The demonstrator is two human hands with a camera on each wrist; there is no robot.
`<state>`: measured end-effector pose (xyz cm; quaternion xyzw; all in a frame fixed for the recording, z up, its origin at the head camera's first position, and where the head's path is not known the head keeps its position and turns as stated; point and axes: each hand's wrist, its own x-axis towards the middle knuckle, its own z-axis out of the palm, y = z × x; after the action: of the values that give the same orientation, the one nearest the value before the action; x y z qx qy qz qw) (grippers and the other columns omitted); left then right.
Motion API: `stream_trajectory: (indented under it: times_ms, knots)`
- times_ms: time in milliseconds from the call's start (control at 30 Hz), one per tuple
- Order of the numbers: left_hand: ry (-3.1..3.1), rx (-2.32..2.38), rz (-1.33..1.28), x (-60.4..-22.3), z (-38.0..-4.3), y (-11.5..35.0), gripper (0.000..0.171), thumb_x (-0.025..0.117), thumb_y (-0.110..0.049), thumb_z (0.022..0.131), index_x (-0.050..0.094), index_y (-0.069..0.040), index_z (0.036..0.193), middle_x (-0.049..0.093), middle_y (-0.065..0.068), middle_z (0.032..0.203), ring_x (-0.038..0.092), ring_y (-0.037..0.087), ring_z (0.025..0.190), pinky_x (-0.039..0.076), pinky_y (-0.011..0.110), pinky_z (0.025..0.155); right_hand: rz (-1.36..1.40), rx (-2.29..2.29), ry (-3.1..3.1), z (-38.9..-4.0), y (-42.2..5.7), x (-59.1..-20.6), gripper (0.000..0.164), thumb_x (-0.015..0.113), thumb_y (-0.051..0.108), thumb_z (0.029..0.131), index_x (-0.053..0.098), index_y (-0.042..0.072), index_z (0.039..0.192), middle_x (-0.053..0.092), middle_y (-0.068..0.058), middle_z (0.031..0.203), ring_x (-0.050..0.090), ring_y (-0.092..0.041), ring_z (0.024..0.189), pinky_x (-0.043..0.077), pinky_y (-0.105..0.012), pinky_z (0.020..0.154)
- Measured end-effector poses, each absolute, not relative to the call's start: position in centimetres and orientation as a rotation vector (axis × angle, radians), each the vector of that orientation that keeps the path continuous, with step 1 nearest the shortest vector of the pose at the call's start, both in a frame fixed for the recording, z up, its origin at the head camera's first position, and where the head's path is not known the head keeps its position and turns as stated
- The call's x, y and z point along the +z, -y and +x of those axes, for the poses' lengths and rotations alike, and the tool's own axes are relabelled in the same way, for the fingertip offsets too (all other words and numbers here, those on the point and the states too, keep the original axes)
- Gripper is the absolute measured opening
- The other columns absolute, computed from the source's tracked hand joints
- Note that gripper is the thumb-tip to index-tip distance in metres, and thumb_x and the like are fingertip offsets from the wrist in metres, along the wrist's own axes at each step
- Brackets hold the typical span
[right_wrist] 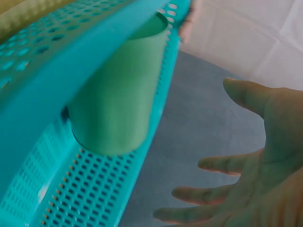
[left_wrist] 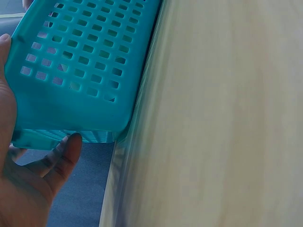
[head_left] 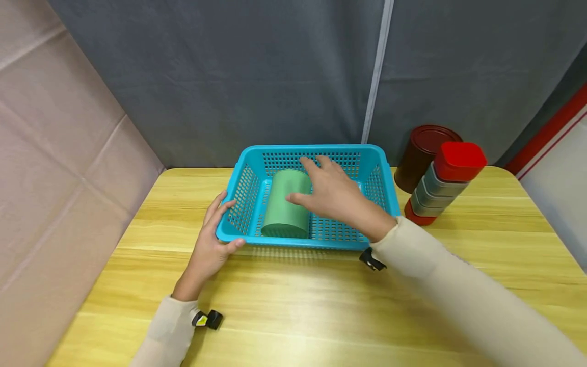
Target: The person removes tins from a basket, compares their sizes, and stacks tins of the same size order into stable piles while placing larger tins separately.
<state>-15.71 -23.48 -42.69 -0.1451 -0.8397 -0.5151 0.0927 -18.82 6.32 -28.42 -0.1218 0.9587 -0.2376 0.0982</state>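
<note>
A blue-green perforated plastic basket (head_left: 316, 244) stands on the table near its back edge. Inside, toward the left, a green cylindrical canister (head_left: 281, 206) lies on its side, its flat end facing the front. My left hand (head_left: 212, 251) grips the basket's front left corner, thumb at the front rim and fingers along the left side. In the left wrist view those fingers (left_wrist: 66, 163) curl at the basket's end. Spread above the basket, my right hand (head_left: 332, 192) holds nothing; its thumb overlaps the canister in the head view, while the right wrist view shows the fingers apart from it.
Right of the basket, a dark brown lidded canister (head_left: 415, 163) stands close to the back edge. Beside it rises a stack of squarish grey containers (head_left: 433, 191) with a red top (head_left: 460, 158) and red base. A grey curtain (head_left: 275, 76) hangs behind the wooden table (head_left: 293, 306).
</note>
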Motion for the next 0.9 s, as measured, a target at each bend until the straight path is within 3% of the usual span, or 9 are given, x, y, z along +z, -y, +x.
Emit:
stream_trajectory:
  times_ms: [67, 233, 300, 433, 700, 900]
  knots:
    - [2.491, -1.527, -0.433, -42.7, -15.7, 23.5, 0.085, 0.088, -0.011, 0.077, 0.051, -0.015, 0.153, 0.018, -0.005, 0.175, 0.016, 0.031, 0.161, 0.026, 0.047, 0.123, -0.362, -0.653, -2.814, -19.3, -5.2, -28.9, 0.092, 0.066, 0.056, 0.097, 0.022, 0.019, 0.169, 0.015, -0.021, 0.174, 0.017, -0.048, 0.160, 0.034, -0.071, 0.117]
    - [2.489, -1.529, -0.432, -42.8, -15.7, 23.5, 0.085, 0.088, -0.010, 0.077, 0.051, -0.015, 0.153, 0.018, -0.005, 0.175, 0.017, 0.031, 0.160, 0.026, 0.015, 0.117, -0.353, -0.551, -2.796, -20.3, -2.9, -30.0, 0.090, 0.065, 0.055, 0.098, 0.022, 0.019, 0.168, 0.015, -0.023, 0.173, 0.020, -0.053, 0.157, 0.044, -0.068, 0.110]
    - [2.487, -1.528, -0.439, -42.8, -15.7, 23.4, 0.084, 0.088, -0.009, 0.078, 0.050, -0.014, 0.153, 0.018, -0.004, 0.175, 0.017, 0.032, 0.160, 0.026, 0.010, 0.114, -0.340, -0.531, -2.798, -20.6, -2.3, -30.4, 0.089, 0.065, 0.054, 0.098, 0.023, 0.019, 0.168, 0.017, -0.023, 0.172, 0.022, -0.054, 0.156, 0.048, -0.067, 0.106]
    - [2.482, -1.532, -0.450, -42.9, -15.8, 23.3, 0.083, 0.086, -0.005, 0.078, 0.050, -0.012, 0.153, 0.017, -0.002, 0.175, 0.018, 0.034, 0.159, 0.028, 0.008, 0.112, -0.335, -0.513, -2.780, -21.1, -1.5, -30.8, 0.089, 0.064, 0.053, 0.100, 0.021, 0.017, 0.168, 0.014, -0.027, 0.172, 0.025, -0.059, 0.153, 0.047, -0.067, 0.107]
    - [2.492, -1.520, -0.440, -42.9, -15.9, 23.3, 0.082, 0.085, -0.004, 0.079, 0.050, -0.012, 0.153, 0.017, 0.000, 0.175, 0.020, 0.035, 0.159, 0.028, 0.007, 0.111, -0.334, -0.504, -2.737, -21.9, -0.2, -31.0, 0.094, 0.062, 0.057, 0.100, 0.014, 0.016, 0.170, 0.006, -0.029, 0.173, 0.024, -0.055, 0.154, 0.027, -0.065, 0.124]
    - [2.493, -1.520, -0.436, -43.0, -16.1, 23.3, 0.082, 0.086, -0.007, 0.080, 0.050, -0.014, 0.153, 0.017, -0.001, 0.175, 0.019, 0.034, 0.159, 0.027, 0.007, 0.111, -0.279, -0.432, -2.726, -22.5, 0.8, -30.7, 0.099, 0.065, 0.057, 0.098, 0.011, 0.016, 0.170, 0.005, -0.031, 0.173, 0.027, -0.063, 0.149, 0.030, -0.068, 0.121]
